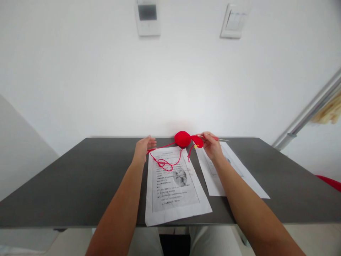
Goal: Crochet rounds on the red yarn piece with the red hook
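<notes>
A ball of red yarn (182, 138) sits near the far edge of the dark table (80, 177). A small red crocheted piece (197, 141) with a yellow marker lies just right of it, and my right hand (211, 144) is closed on it together with a thin metal crochet hook (222, 139) that points right. A red yarn strand (165, 163) loops over the left printed sheet (173, 185). My left hand (144, 146) lies beside that sheet with fingers stretched out, touching the strand's end.
A second printed sheet (234, 174) lies under my right forearm. Two white wall panels (147, 16) hang on the wall behind. A metal pole (306, 113) slants at the right, and a red object (330, 182) shows at the right edge.
</notes>
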Demonstrator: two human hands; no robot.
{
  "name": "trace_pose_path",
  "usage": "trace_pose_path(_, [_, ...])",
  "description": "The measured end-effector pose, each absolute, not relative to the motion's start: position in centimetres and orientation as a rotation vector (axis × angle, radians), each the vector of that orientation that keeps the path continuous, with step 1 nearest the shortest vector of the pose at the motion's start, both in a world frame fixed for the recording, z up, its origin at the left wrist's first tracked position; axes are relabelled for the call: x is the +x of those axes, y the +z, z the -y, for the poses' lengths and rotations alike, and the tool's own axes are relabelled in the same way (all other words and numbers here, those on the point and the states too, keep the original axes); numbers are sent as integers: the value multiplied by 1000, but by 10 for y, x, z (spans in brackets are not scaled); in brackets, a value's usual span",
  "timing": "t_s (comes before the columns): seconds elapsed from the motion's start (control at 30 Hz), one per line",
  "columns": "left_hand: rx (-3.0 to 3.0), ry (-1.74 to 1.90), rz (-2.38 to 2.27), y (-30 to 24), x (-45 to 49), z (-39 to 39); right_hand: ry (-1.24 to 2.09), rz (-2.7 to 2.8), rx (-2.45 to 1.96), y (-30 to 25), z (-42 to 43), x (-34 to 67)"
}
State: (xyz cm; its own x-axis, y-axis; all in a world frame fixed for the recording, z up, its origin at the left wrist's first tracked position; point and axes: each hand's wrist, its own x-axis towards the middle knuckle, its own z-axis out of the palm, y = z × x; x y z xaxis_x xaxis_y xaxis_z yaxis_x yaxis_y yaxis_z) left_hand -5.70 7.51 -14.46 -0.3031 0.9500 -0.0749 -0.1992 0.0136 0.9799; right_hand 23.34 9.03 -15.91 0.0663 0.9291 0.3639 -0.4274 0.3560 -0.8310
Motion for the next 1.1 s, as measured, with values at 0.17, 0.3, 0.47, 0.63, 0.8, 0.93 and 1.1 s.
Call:
trace_pose_path(0.17, [824, 1648, -1497, -149, -70, -83, 1071, 957, -609, -165, -99, 246])
trace_pose_path(0.3, [845, 1758, -1569, -148, -74, -82, 1089, 954, -623, -165, -100, 247])
trace_pose_path(0.47, [956, 1719, -1331, -149, -41, -74, 1211, 1051, -628, -162, -88, 227])
trace_pose_path(0.63, [997, 1322, -915, -156, 5, -61, 1365, 1191, -625, -162, -69, 191])
trace_pose_path(0.8, [881, 1180, -711, -154, 11, -51, 1416, 1254, -627, -161, -61, 180])
trace_pose_path(0.93, [801, 1222, -621, -142, -6, -49, 1429, 1284, -651, -162, -61, 181])
trace_pose_path(1.1, [815, 1371, -580, -134, -17, -48, 1455, 1368, -700, -168, -58, 174])
